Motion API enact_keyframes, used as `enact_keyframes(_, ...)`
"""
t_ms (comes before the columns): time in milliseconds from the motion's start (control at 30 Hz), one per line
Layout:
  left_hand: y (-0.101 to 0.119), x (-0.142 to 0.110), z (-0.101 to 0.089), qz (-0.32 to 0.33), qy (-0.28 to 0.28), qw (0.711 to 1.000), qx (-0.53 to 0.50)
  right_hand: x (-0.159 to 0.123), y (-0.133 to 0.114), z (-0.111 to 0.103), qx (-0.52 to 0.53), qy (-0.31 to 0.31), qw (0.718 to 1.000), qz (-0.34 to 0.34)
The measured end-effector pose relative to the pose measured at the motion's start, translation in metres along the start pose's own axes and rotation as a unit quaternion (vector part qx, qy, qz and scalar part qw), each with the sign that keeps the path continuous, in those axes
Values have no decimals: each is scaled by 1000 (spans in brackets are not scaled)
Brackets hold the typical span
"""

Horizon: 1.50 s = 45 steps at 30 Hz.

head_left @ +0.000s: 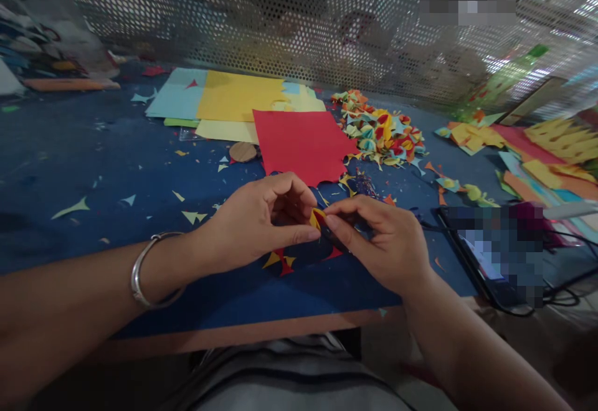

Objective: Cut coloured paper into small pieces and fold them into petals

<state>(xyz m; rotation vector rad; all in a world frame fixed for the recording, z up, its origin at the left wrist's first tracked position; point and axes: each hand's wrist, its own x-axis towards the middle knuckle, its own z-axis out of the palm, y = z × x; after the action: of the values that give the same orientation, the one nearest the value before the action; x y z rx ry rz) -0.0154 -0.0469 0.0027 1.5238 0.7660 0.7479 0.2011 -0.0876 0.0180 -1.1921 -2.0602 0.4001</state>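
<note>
Between my two hands, over the blue table, is a small folded paper piece (316, 217), yellow outside and red inside. My left hand (266, 215) pinches its left side with thumb and fingers. On its right side, the thumb and fingertips of my right hand (380, 236) close on the same piece. Just beyond my hands lies a red paper sheet (303, 143) with scalloped cuts along its right and near edges. Under my hands are red and yellow paper scraps (286, 264). A heap of folded colored paper pieces (385, 131) sits behind my right hand.
Blue, yellow and cream paper sheets (240, 96) lie at the back, near a round wooden disc (243, 151). A perforated metal screen (233, 18) stands behind. At right are a dark-edged device (471, 261), cables and more colored paper (551, 168). Scraps are scattered on the left.
</note>
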Motion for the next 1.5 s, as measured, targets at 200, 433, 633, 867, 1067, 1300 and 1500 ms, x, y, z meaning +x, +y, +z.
enact_keyframes(200,5,0,0,9,-1,1000,6,0,1,-1,30,-7,999,14)
enact_keyframes(433,4,1,2,-10,28,999,29,-1,3,0,40,-15,999,21)
enact_keyframes(633,2,0,0,-12,43,995,93,0,1,0,52,-24,998,17)
enact_keyframes(867,4,1,-2,-11,38,995,91,0,3,0,45,-28,998,25)
enact_keyframes(1067,5,2,-2,-20,20,997,67,-2,4,1,31,-18,999,2)
enact_keyframes(1300,2,0,-2,13,45,990,134,-4,5,6,-8,-13,999,-37)
enact_keyframes(1500,3,-4,1,55,60,977,195,-5,3,6,-46,-16,998,-42)
